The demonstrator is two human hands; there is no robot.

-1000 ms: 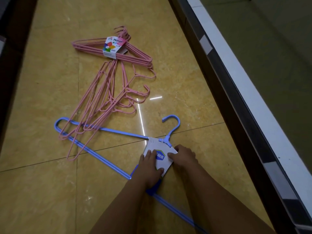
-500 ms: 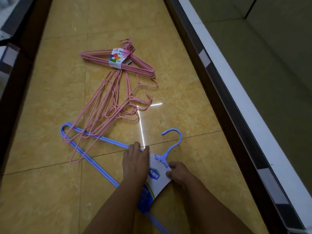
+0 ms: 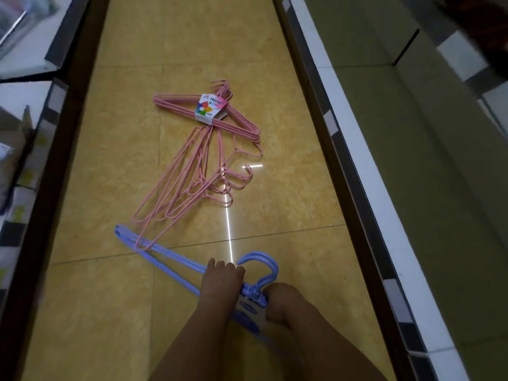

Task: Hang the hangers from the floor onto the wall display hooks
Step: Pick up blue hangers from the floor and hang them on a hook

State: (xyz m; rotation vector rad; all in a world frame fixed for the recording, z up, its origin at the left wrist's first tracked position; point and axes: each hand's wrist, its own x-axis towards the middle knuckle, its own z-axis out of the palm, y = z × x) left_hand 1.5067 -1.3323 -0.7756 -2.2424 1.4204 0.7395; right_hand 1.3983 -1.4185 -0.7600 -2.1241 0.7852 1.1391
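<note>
Left edge: shelf fronts (image 3: 41,149) along the aisle, contents blurred.
Loose pink hangers (image 3: 187,182): fanned on the yellow tile floor (image 3: 110,312), hooks toward the right, one corner lying over the blue bundle's far tip; likely awaiting collection.
Banded pink hangers (image 3: 220,116): farther up the aisle, kept together by a printed paper sleeve.
Blue hangers (image 3: 165,255): bundle slanting across the floor, hooks stacked near the hands.
Left hand (image 3: 221,281): laid over the bundle's neck, fingers bent over the upper bar, apparently gathering it for lifting.
Right hand (image 3: 283,301): curled against the card label below the hooks; whether it grips cannot be told.
Right: white-edged display base (image 3: 365,188); wall hooks not visible
</note>
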